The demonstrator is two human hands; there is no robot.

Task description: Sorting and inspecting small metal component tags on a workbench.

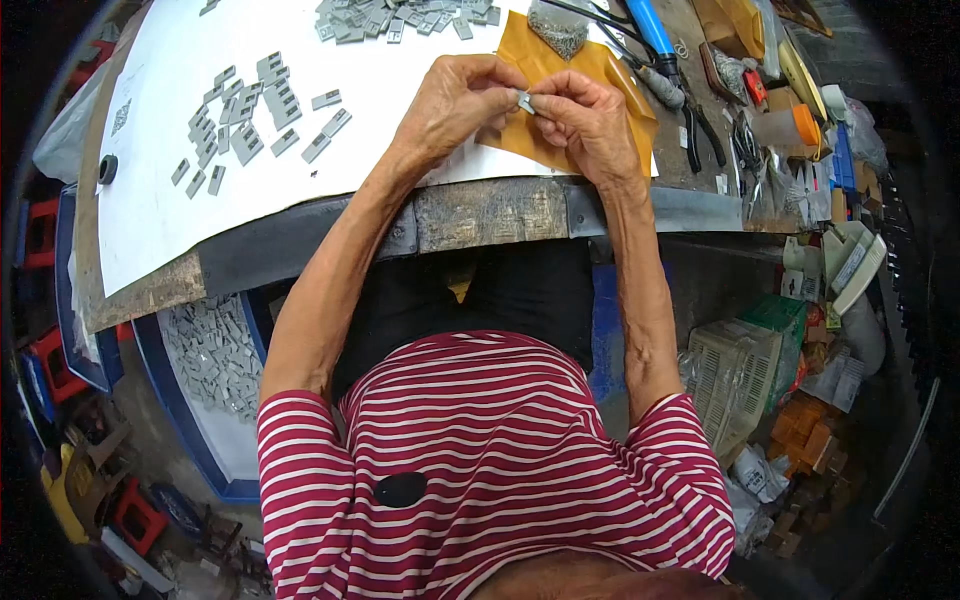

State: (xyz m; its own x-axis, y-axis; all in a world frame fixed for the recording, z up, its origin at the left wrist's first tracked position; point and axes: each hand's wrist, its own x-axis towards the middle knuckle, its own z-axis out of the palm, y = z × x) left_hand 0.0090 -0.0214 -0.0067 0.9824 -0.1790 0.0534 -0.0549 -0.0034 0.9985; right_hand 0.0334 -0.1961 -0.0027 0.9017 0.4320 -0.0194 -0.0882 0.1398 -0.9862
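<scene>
Both my hands meet over a sheet of yellow-brown paper (540,140) near the table's front edge. Between their fingertips is a small grey plastic piece (524,101). My left hand (455,105) pinches it from the left, fingers closed. From the other side my right hand (590,120) pinches it with thumb and forefinger. Fingertips cover much of the piece. Left of my hands, several similar grey pieces (245,110) lie scattered on white paper (150,215). A larger heap of them (390,18) sits at the back. Beyond my hands, a clear bag of small metal parts (560,35) rests on the yellow-brown paper.
At the right lie a blue-handled tool (652,28), black-handled pliers (705,135) and an orange-rimmed container (803,125). A black ring (108,169) is at the table's left edge. Below left stands a blue tray (240,490) of grey pieces; stacked crates (735,370) stand lower right.
</scene>
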